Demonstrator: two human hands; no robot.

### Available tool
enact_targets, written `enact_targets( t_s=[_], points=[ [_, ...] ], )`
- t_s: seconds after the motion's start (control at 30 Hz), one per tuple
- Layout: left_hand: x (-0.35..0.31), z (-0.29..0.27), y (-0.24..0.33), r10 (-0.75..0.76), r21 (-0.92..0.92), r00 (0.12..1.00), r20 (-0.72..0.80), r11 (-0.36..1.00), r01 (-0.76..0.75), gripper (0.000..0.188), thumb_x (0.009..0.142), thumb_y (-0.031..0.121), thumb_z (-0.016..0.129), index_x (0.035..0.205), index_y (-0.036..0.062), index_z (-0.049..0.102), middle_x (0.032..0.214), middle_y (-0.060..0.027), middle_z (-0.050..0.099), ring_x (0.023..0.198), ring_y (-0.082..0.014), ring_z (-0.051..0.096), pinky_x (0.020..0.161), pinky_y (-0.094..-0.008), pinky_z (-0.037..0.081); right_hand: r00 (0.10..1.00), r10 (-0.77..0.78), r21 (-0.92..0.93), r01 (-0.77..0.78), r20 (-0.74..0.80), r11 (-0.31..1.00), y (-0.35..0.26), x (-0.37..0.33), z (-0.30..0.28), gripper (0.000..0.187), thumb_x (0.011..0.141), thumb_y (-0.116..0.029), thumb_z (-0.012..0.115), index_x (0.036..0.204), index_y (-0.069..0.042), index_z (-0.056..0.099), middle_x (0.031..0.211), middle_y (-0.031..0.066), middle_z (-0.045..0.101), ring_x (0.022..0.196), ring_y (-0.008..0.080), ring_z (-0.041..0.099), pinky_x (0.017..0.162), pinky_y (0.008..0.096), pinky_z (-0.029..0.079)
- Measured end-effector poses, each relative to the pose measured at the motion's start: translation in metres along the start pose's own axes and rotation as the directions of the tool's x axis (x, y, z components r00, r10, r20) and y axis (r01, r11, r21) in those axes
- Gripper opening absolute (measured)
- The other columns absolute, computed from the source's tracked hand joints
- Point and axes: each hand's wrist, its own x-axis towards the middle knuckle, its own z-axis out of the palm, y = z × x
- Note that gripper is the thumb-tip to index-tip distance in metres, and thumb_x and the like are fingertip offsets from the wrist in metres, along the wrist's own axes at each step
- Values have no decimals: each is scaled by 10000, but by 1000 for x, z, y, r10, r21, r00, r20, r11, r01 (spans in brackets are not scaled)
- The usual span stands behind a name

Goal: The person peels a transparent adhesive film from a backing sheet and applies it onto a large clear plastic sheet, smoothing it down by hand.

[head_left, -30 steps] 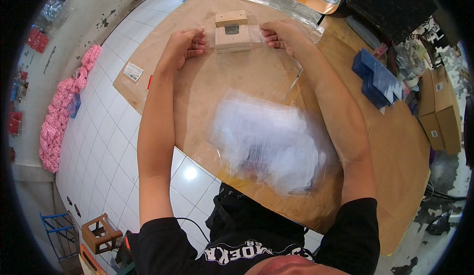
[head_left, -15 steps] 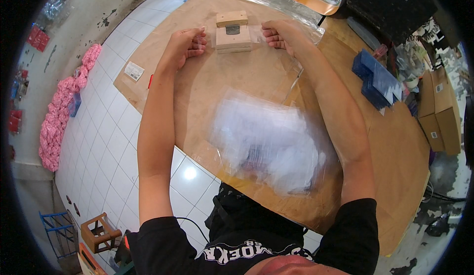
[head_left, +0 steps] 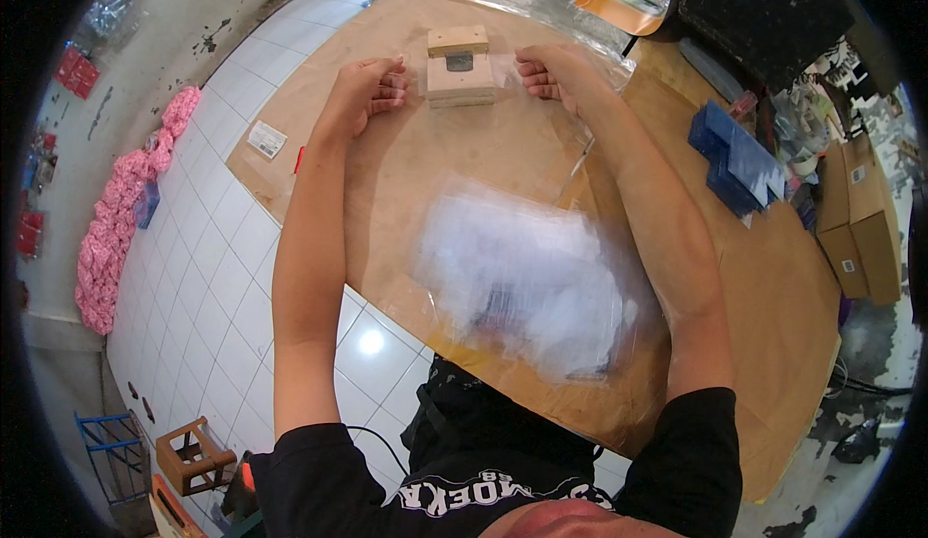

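Fingers of the left hand (head_left: pixel 362 88) and right hand (head_left: pixel 551 69) are curled shut, each seemingly pinching an edge of a clear plastic film (head_left: pixel 503 84). Between the two sets of fingertips sits a small wooden block (head_left: pixel 458 69) on the table (head_left: pixel 773 296).

Layout on table (head_left: pixel 406 166)
Wooden block (head_left: pixel 459 67) sits between left hand (head_left: pixel 365 88) and right hand (head_left: pixel 553 71); plastic bags (head_left: pixel 527 282) lie nearer the person.
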Motion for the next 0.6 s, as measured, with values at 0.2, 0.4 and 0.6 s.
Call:
enact_targets(
  t_s=[0.2, 0.4, 0.6],
  points=[
    [4, -3, -1, 36, -27, 996, -75, 999, -38, 255, 857, 242, 655, 965, 19, 594, 779, -65, 598, 609, -139, 587, 530, -236, 527, 1000, 0, 121, 0, 3, 993, 6, 10, -9, 207, 817, -233, 681, 892, -50, 617, 750, 29, 591, 617, 124, 573, 576, 247, 489],
    [4, -15, -1, 95, -44, 986, -134, 994, -102, 246, 860, 224, 647, 937, -3, 591, 800, -94, 607, 608, -154, 595, 534, -249, 533, 996, -76, 73, 79, -38, 994, -3, 6, -16, 217, 828, -241, 671, 924, -51, 627, 793, 17, 604, 677, 122, 580, 610, 251, 504],
    [-6, 0, 10, 313, 166, 899, -306, 948, -273, 247, 864, 209, 637, 950, -22, 616, 781, -93, 628, 593, -125, 599, 525, -239, 521, 890, -457, -404, 417, -4, 814, -81, -27, -51, 278, 864, -330, 637, 946, -64, 647, 830, 8, 613, 722, 104, 582, 649, 256, 508]
  ],
)
